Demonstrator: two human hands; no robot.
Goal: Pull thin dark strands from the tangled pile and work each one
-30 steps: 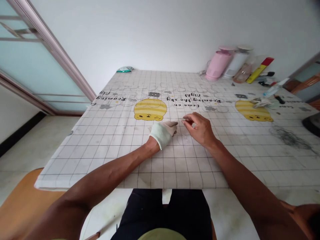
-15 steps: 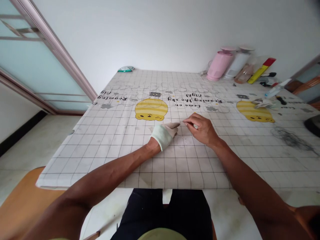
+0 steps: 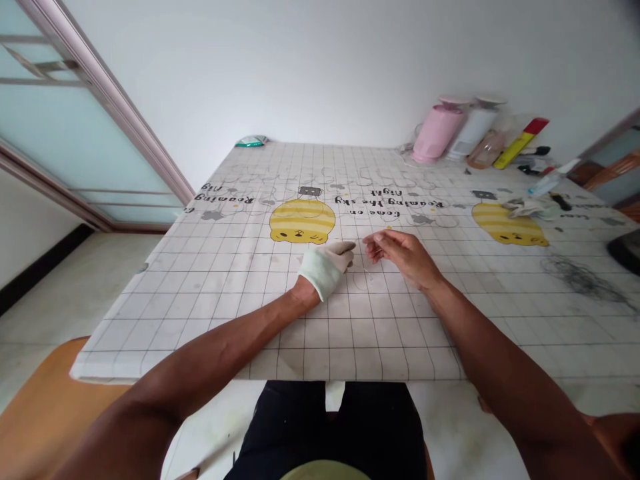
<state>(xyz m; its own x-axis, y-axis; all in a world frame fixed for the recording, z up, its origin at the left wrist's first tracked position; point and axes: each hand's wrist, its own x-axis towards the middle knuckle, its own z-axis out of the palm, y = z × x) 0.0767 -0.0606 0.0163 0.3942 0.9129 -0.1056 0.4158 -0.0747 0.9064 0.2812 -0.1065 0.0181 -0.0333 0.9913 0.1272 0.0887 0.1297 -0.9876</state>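
My left hand (image 3: pixel 327 261), in a pale glove, rests over the checked tablecloth (image 3: pixel 240 293) with its fingers pressed together around a thin pale strand. Loops of that fine strand (image 3: pixel 364 288) lie on the cloth just below the fingers, hard to see. Bare and close on the right, my right hand (image 3: pixel 400 255) has its thumb and forefinger together and the other fingers curled under. Anything between those fingertips is too small to make out. A small gap separates the two hands.
A dark tangle of thread (image 3: pixel 583 277) lies at the right, below a crumpled glove (image 3: pixel 533 207). Along the wall stand a pink cylinder (image 3: pixel 439 130), a white one (image 3: pixel 473 130) and a yellow-red box (image 3: pixel 521 143). A green-white packet (image 3: pixel 251 141) sits at the far left corner.
My right hand has shifted slightly, its pinch changing to a looser curl with the lower fingers showing. My left hand has moved a little to the left.
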